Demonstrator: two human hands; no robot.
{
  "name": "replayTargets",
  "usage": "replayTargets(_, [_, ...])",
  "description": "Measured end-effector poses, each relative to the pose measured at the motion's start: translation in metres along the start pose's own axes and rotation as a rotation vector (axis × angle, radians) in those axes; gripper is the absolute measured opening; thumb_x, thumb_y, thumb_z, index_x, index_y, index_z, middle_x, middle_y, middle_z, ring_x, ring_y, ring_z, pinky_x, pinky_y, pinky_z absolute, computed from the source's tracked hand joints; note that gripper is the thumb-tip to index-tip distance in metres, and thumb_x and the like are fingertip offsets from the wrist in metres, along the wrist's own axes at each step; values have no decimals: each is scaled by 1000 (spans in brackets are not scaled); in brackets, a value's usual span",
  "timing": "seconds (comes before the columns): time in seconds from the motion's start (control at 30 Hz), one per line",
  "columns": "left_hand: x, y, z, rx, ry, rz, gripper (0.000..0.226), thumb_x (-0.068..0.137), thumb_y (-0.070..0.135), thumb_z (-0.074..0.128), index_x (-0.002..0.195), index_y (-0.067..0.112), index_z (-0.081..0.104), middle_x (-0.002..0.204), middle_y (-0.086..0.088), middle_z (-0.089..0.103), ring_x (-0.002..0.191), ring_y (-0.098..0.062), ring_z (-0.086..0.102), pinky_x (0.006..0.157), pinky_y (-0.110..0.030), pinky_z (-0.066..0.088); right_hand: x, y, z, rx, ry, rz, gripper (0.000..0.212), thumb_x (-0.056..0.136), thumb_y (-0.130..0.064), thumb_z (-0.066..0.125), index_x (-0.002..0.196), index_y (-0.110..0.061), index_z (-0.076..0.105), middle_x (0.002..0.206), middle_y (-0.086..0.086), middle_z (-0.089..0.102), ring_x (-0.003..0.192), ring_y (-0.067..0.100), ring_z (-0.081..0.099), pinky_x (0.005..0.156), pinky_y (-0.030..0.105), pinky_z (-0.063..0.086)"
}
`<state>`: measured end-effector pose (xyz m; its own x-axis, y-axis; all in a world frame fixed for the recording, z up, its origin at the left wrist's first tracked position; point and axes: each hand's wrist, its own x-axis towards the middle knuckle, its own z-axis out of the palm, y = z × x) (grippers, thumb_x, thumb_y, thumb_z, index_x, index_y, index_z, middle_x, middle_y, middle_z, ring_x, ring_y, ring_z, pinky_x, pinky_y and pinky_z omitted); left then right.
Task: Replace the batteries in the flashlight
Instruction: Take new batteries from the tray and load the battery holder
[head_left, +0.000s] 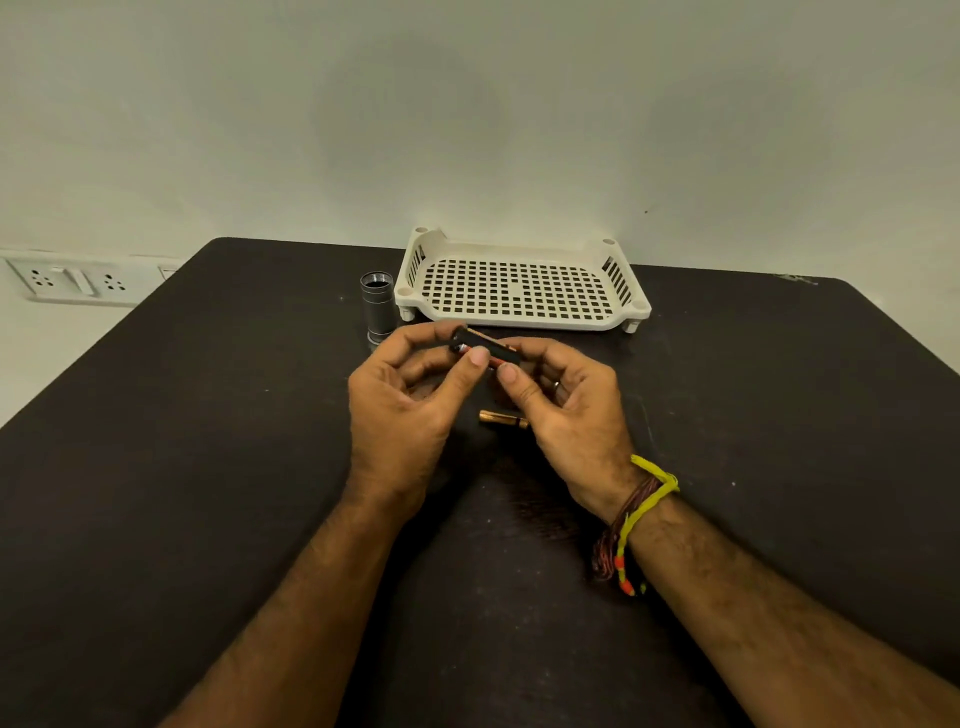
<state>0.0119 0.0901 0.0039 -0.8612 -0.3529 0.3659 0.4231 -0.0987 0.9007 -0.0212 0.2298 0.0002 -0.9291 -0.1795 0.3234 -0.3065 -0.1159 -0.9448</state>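
Both the left hand (400, 400) and the right hand (566, 395) pinch the black battery holder (485, 349) just in front of the white tray (519, 322), so a slipped thumb could drop it onto the loose battery (503, 418) or topple the upright flashlight body (377, 306) left of the tray.

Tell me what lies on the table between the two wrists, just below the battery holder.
One loose copper-topped battery lies on its side on the dark table, below the battery holder that the left hand and right hand grip. The head view shows it.
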Motion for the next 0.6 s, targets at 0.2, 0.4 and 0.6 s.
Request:
replayTargets(0.2, [-6, 6, 2, 399, 9, 321, 36, 81, 8, 81, 115, 11, 71, 110, 6, 72, 99, -9, 72, 74, -19, 57, 1, -1, -1, 45, -98, -25, 31, 92, 2, 66, 110, -23, 72, 104, -5, 78, 98, 7, 73, 72, 16, 57])
replayTargets(0.4, [-8, 7, 4, 488, 4, 395, 38, 80, 11, 82, 117, 12, 71, 113, 2, 71, 98, -10, 70, 71, -21, 59, -2, -3, 1, -60, -64, -133, 39, 90, -1, 67, 105, -37, 71, 100, -17, 76, 95, 1, 73, 72, 12, 56])
replayTargets(0.6, [-8, 9, 4, 448, 26, 350, 52, 81, 20, 81, 128, 11, 63, 117, 4, 71, 106, -9, 70, 75, -37, 62, -1, 0, 1, -73, -59, -150, 36, 92, -3, 67, 107, -36, 70, 104, -15, 76, 98, 4, 72, 73, 13, 57])
